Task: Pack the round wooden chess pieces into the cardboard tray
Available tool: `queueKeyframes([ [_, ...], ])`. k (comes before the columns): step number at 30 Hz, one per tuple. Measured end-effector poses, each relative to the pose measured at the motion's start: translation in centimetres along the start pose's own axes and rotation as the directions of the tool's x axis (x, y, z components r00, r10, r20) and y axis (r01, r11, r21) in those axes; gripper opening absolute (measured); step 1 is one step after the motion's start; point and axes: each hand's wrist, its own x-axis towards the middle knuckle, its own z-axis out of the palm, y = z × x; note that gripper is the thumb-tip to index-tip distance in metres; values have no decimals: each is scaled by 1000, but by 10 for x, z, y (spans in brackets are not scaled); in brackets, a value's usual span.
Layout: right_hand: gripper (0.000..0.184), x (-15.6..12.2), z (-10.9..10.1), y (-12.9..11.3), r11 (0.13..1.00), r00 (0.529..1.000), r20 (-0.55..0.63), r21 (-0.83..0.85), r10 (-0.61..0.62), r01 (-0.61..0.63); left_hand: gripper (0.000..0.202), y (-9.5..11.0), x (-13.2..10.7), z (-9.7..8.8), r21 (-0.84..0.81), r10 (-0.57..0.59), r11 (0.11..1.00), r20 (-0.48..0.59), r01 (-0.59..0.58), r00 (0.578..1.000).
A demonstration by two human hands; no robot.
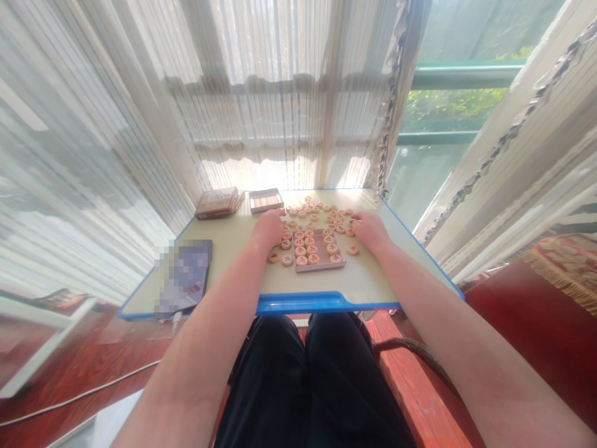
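Note:
Round wooden Chinese chess pieces (314,218) with red or dark characters lie loosely spread on the small table. In the middle stands a shallow open box (319,269); rows of pieces fill its left part, a single column runs down its right side, and a bare strip lies between. My left hand (269,229) rests at the left edge of the spread, its fingers reaching forward beside the pieces and partly hidden. At the right edge, my right hand (370,230) has its fingertips apart, close to a piece (349,232); no piece shows clearly in either hand.
A second shallow tray (265,200) and a brown box (217,203) sit at the back left. A phone-like dark object (191,274), partly blurred, lies at the left with a cable. The table's blue edge (301,302) runs before my knees; sheer curtains (280,93) hang behind.

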Motion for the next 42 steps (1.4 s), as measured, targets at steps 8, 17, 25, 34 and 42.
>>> queueKeyframes([
  [8,33,1,3,1,999,999,3,-12,40,-40,41,-1,-1,4,-31,31,999,94,-28,995],
  [17,34,2,5,3,999,999,-8,29,43,-42,47,-3,0,4,-12,32,999,88,-31,996],
  [25,31,3,1,1,993,996,35,80,88,-90,44,-2,1,3,25,74,997,115,-78,991],
  [34,38,5,-1,2,955,973,88,190,215,-228,45,0,0,1,30,5,1000,136,-9,991],
  [42,31,5,-1,2,970,978,88,137,189,-200,45,1,0,1,34,38,998,137,-43,990],
])
